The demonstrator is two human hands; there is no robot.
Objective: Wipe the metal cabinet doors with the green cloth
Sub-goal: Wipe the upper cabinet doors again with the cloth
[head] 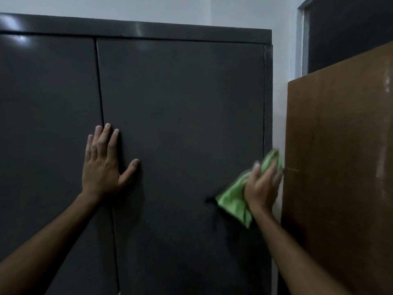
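Now the right hand [262, 186] has its fingers flat and a little spread, pressing the crumpled bright green cloth [234, 201] against the right-hand dark grey metal cabinet door [180, 113], close to that door's outer edge. One cloth corner pokes up past the fingertips, and the rest trails down toward the wrist. Across the same door, the left hand [104, 165] is splayed wide, palm flat, holding nothing, straddling the seam with the left-hand dark grey metal door [46, 124]. So the cloth sits at the far right of the door, with the whole unwiped-looking span lying leftward toward the bracing hand. My read: the stroke runs sideways, with the right hand alone doing the work. A brown wooden panel [340, 156] stands just beyond the door's outer edge.
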